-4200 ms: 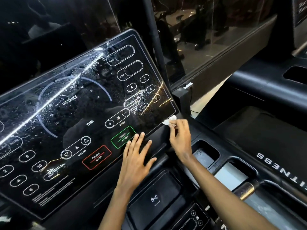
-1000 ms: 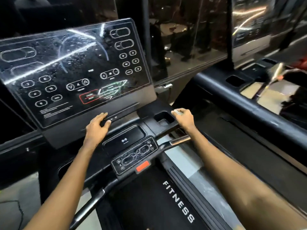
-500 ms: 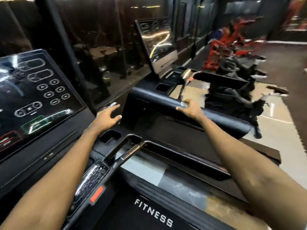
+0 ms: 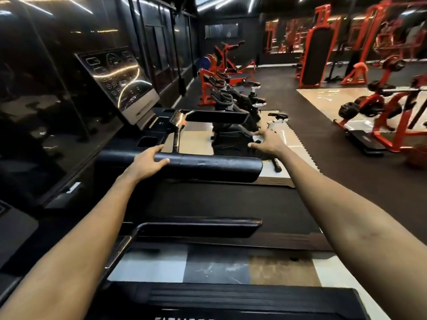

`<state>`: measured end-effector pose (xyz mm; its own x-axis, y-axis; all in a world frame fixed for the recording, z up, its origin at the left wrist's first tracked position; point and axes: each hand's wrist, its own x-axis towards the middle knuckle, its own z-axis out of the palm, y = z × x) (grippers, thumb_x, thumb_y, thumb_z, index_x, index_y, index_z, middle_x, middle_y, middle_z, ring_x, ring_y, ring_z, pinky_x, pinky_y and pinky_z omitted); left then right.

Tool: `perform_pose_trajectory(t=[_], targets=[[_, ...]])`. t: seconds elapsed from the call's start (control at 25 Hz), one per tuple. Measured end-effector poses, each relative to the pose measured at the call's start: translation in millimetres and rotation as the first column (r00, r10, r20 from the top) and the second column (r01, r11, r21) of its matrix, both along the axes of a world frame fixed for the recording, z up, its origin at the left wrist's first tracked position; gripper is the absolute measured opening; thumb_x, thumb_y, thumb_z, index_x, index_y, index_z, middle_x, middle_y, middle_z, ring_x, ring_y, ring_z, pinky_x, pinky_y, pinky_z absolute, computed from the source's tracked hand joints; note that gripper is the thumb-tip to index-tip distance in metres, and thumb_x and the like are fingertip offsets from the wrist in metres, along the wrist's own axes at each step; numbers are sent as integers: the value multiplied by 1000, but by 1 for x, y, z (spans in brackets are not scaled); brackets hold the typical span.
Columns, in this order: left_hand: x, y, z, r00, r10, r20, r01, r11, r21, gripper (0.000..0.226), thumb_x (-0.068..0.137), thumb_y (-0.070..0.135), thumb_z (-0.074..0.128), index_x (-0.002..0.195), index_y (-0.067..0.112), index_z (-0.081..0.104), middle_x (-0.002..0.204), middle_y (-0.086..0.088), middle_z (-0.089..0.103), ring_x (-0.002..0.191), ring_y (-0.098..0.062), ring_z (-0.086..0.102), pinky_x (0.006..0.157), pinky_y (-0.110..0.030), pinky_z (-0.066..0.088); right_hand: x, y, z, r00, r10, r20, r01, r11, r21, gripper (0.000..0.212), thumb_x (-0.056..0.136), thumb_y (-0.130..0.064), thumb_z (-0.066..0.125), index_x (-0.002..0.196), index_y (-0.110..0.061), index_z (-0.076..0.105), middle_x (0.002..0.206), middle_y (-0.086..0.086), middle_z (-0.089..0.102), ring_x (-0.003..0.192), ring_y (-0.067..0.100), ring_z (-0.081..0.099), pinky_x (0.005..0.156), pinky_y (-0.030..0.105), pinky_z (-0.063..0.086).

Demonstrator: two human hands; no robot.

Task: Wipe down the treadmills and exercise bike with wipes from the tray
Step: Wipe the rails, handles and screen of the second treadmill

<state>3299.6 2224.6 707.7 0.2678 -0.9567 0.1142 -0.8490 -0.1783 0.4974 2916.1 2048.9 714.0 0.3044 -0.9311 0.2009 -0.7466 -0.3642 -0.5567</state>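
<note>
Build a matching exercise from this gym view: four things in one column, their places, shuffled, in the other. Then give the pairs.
Things
1. left hand
2. right hand
3. treadmill console
4. exercise bikes

Places
A. in a row beyond the far treadmill
B. holding the padded handrail
C. upper left, streaked with light reflections
D. reaching past the handrail's end, toward the bikes

Pairs: 1-B, 2-D, 3-C, 4-A
</note>
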Motion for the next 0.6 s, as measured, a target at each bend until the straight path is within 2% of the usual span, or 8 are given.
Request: perform_pose_trajectory(t=[0.12,0.28,0.44,0.6], targets=[[-35,-27,16,999,-35,30,36,998,-45,67,94,41,66,153,21,40,154,-6,46,142,-26,41,119,-41,28,-43,-14,3,999,-36,-4,36,999,-9,60,84,-38,78,131,-5,61,130,17,64,122,32,59,94,31,43],[-80,-61,29,999,-19,42,21,998,-63,66,94,40,67,152,21,41,152,-9,48,141,-29,43,118,-46,31,-97,-39,15,999,-35,20,35,999,-8,60,86,-32,77,134,-3,58,136,16,60,127,30,55,96,27,40],[-122,-88,26,1000,-2,10,3,998,-68,67,93,42,67,152,23,41,151,-9,49,139,-29,45,118,-46,33,-135,-71,25,999,-25,44,26,999,-26,58,82,-39,79,129,-10,62,129,10,65,122,26,59,86,23,39],[-148,-105,24,1000,11,-5,-12,999,-39,71,92,45,67,153,23,39,154,-9,45,141,-30,42,117,-44,33,-151,-100,26,999,-11,47,11,1000,-16,60,81,-40,80,129,-10,63,131,9,64,123,26,59,91,24,41]])
